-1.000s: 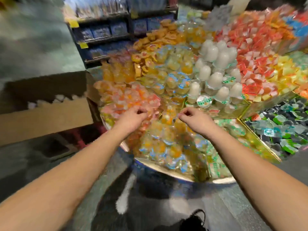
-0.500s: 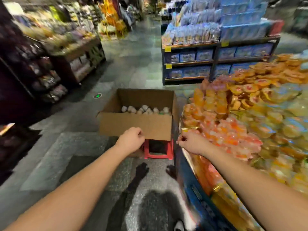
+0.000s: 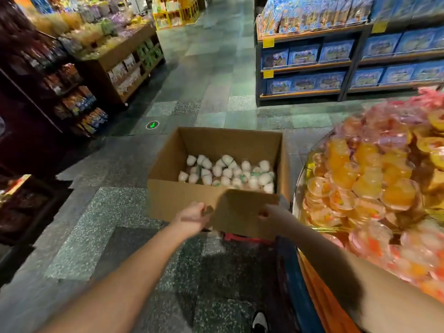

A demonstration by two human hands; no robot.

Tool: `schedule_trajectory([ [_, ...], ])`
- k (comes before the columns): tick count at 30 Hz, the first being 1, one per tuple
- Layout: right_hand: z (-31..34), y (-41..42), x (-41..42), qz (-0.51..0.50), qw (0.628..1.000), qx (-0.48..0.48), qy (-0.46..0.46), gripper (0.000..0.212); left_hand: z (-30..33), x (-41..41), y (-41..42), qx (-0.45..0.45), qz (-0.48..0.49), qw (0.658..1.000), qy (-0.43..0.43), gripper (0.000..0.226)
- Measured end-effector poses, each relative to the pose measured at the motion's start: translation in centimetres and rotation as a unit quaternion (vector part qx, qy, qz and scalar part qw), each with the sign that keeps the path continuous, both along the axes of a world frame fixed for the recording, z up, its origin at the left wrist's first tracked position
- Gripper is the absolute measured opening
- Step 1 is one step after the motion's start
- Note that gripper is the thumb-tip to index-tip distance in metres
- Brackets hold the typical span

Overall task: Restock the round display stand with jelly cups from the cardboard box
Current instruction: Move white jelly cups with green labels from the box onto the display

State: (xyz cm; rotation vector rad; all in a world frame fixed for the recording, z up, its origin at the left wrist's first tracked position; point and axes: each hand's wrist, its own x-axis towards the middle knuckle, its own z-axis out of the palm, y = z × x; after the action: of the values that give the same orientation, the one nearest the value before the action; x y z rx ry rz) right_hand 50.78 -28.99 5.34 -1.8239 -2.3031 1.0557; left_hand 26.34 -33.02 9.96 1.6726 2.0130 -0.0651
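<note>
Here, left hand [image 3: 192, 216] and right hand [image 3: 276, 216] loosely curled, empty, near cardboard box [image 3: 182, 195] front.

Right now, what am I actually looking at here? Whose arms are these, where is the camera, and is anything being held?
There is no machine here: these are a person's two bare arms, seen from a wide-angle camera worn on their head, looking forward and down in a shop aisle. The left hand and right hand reach toward an open cardboard box that sits on a red stool. Neither hand appears to have a grip on anything; the fingers look loosely curled, though they are a little blurred. Inside the box lie white jelly cups. At the right is the round display stand, piled with orange and pink jelly cups. Shelves of blue boxes stand behind.
</note>
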Motion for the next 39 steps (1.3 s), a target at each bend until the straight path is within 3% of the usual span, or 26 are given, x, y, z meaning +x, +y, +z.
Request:
schedule_trajectory([
  [7, -2.9, 6.4, -1.6, -0.066, 0.997, -0.033, 0.034, 0.021, -2.6, -2.0, 7.7, -0.003, 0.048, 0.997, -0.053, 0.024],
  [12, -4.8, 10.1, -3.2, -0.131, 0.988, -0.053, 0.061, 0.019, -4.9, -3.4, 13.6, -0.009, 0.078, 0.993, -0.090, 0.012],
  [18, -7.9, 16.3, -5.0, -0.189, 0.975, -0.092, 0.065, 0.019, -9.1, -4.9, 23.2, -0.019, 0.028, 0.992, -0.125, 0.012],
  [25, -12.9, 23.7, -7.6, -0.335, 0.917, -0.218, 0.005, 0.008, -17.5, -5.5, 32.8, -0.169, 0.010, 0.977, -0.125, 0.029],
  [28, -15.9, 26.1, -8.2, -0.417, 0.866, -0.275, 0.012, 0.030, -21.5, -6.0, 35.4, -0.221, 0.018, 0.967, -0.126, 0.034],
  [31, -18.3, 27.6, -8.3, -0.446, 0.842, -0.304, -0.011, 0.035, -24.7, -6.0, 36.9, -0.267, 0.028, 0.954, -0.131, 0.045],
  [35, -21.7, 28.1, -8.2, -0.353, 0.845, -0.384, -0.117, 0.048, -28.9, -5.1, 37.6, -0.297, 0.007, 0.945, -0.136, 0.067],
  [39, -24.1, 28.4, -8.5, -0.338, 0.832, -0.419, -0.135, 0.069, -32.0, -3.5, 37.2, -0.318, -0.006, 0.941, -0.115, 0.074],
])
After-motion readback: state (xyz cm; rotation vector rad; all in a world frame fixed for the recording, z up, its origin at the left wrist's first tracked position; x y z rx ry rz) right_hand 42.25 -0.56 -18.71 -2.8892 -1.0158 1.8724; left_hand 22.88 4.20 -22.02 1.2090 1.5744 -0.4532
